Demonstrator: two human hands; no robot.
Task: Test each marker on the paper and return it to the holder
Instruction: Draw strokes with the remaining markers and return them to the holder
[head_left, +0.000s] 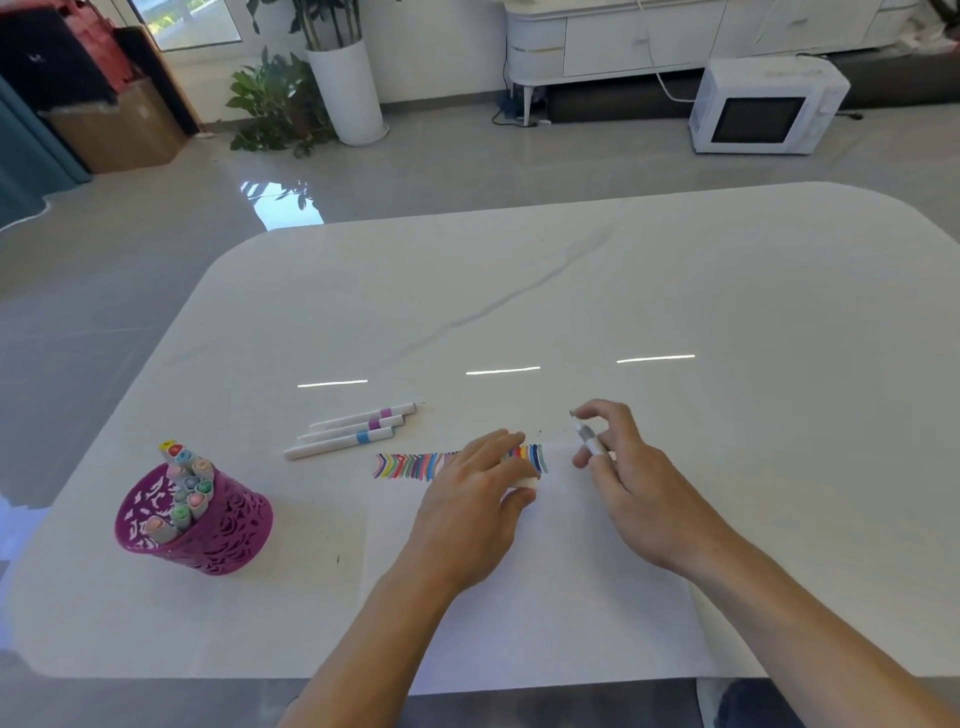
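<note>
A white sheet of paper (545, 587) lies on the table with a row of several coloured test strokes (415, 465) along its top edge. My right hand (628, 483) grips an uncapped marker (589, 436), tip pointing up and away, just right of the strokes. My left hand (475, 499) lies over the right end of the strokes and pinches a white cap (527, 483). A purple cut-out holder (208, 530) at the left holds several capped markers (184, 488). Three white markers (353, 428) lie side by side beyond the paper.
The white marble table (623, 291) has rounded corners and a glossy top. Beyond it on the floor stand a white microwave (763, 106), potted plants (311, 98) and a cardboard box (119, 130).
</note>
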